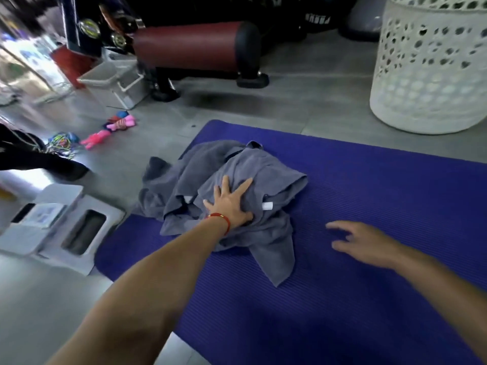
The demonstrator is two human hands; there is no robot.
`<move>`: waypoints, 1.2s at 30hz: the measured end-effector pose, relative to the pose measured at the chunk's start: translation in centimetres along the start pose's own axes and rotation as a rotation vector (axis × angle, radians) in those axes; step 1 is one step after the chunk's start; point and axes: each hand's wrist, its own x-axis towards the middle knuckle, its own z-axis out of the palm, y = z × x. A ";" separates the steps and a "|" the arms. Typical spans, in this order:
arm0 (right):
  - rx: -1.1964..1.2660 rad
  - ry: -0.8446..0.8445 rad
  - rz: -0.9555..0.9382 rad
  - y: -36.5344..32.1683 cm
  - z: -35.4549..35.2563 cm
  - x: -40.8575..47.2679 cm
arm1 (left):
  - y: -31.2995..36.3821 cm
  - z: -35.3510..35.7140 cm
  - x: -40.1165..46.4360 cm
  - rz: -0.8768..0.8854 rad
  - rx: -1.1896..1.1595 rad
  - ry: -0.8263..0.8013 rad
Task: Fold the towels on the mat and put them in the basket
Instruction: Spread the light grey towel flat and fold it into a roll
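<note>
Our left hand [232, 206] presses flat on the towels [237, 185]; right hand [366, 243] hovers, grip empty. Risk: the heap overhangs the mat [369, 196], so a pull may drag several towels together.

Legible text, one entry: on the dark object [320, 21] at the far side, behind the maroon padded roller [196, 47], we find white block lettering, blurred and apparently reversed or upside down; we cannot make out the word. The round gold emblems [89, 28] on the dark item at far left carry markings too blurred to read. The small white tag [267, 206] on the grey towels [266, 169] shows us no readable print.
</note>
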 end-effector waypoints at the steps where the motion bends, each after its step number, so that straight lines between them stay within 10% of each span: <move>1: 0.008 0.012 -0.022 0.7 -0.3 -0.8 | 0.8 0.2 -0.2 -0.001 0.024 0.046; 6: -0.247 0.084 -0.178 1.9 -2.6 -2.2 | 8.9 2.1 -2.1 0.258 0.100 0.175; 13: -0.625 0.108 0.009 10.2 -10.2 -7.8 | 23.8 5.4 -5.5 0.713 0.106 -0.063; 19: -0.618 0.202 0.537 28.6 -10.6 -17.1 | 34.0 8.8 -8.4 1.008 0.358 -0.216; 26: -0.273 0.312 0.687 40.3 -10.2 -19.9 | 37.0 13.8 -10.3 0.870 0.208 -0.357; 36: -0.242 0.713 0.505 38.4 -8.9 -18.9 | 36.1 14.8 -9.9 0.816 0.122 -0.411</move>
